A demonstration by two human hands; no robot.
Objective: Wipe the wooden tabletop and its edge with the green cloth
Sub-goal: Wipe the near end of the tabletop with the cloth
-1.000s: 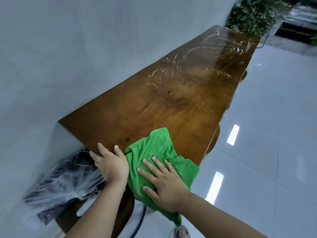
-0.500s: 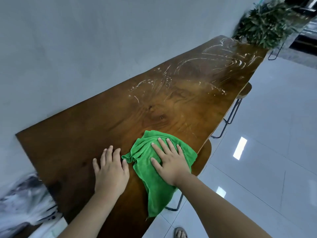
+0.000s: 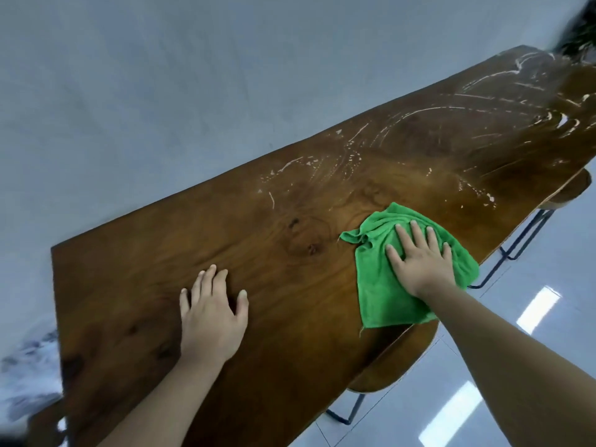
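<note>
A long wooden tabletop runs from the near left to the far right along a grey wall. White smear streaks cover its far half. A green cloth lies crumpled near the table's right edge, one corner hanging toward that edge. My right hand presses flat on the cloth with fingers spread. My left hand rests flat on the bare wood to the left of the cloth, holding nothing.
Wooden stools on dark metal legs stand tucked under the right edge. A glossy white tiled floor lies to the right. A plant sits at the far end. A plastic-wrapped bundle lies beside the near left end.
My right hand has slid the cloth from the near edge farther along the table to the right. My left hand has moved up from the near edge onto the tabletop, and the two hands are farther apart.
</note>
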